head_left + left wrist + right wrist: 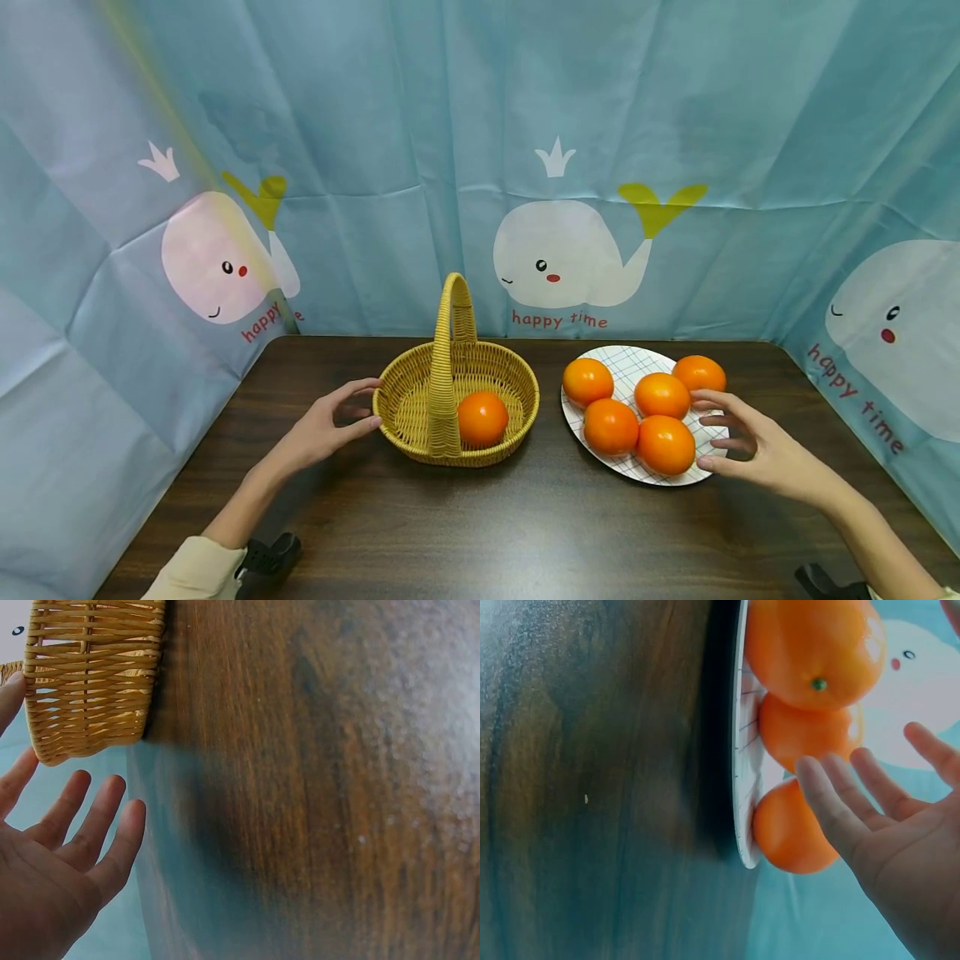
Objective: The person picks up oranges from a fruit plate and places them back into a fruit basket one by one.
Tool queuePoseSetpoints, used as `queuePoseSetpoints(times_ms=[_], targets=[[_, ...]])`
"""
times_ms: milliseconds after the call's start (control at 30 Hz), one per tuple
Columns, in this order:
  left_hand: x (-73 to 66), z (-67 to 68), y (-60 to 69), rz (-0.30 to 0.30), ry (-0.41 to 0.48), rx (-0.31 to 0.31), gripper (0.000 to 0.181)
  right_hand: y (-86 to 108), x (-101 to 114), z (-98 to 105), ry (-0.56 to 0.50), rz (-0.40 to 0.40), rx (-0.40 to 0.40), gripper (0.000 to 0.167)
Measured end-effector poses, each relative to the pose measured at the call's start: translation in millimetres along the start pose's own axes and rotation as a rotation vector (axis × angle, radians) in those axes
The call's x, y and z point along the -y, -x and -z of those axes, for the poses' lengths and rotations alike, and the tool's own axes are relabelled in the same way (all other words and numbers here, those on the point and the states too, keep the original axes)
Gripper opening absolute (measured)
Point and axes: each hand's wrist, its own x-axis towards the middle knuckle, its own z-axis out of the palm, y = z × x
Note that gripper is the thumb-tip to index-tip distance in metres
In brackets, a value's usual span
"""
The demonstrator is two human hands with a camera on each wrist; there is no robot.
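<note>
A yellow wicker basket (pixel 401 446) with a tall handle holds one orange (pixel 483 418) in its right half. The left hand (pixel 322 429) is at the basket's left rim, fingers spread, fingertips at or very near the rim; the left wrist view shows the hand (pixel 64 855) beside the basket wall (pixel 94 682). Several oranges (pixel 611 427) lie on a white checked plate (pixel 628 360). Over the plate's right edge, the right hand (pixel 765 446) has its fingers parted and holds nothing. In the right wrist view this hand (pixel 900 817) is beside the oranges (pixel 791 829); contact is unclear.
Basket and plate stand on a dark wooden table (pixel 525 533), the plate to the basket's right. A blue curtain (pixel 375 108) with whale prints hangs behind the table and along both sides. Black straps with devices are on both wrists.
</note>
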Motion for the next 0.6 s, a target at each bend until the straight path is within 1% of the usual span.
queuePoseSetpoints(times_ms=[267,600], targets=[[0.2,0.9,0.9,0.0,0.013,0.008,0.058,1.8,-1.5,-6.3,-0.043,-0.012,0.036,0.086],[-1.7,0.9,0.8,0.0,0.004,0.009,0.058,1.0,-1.9,-13.4,-0.018,-0.064,0.023,0.08]])
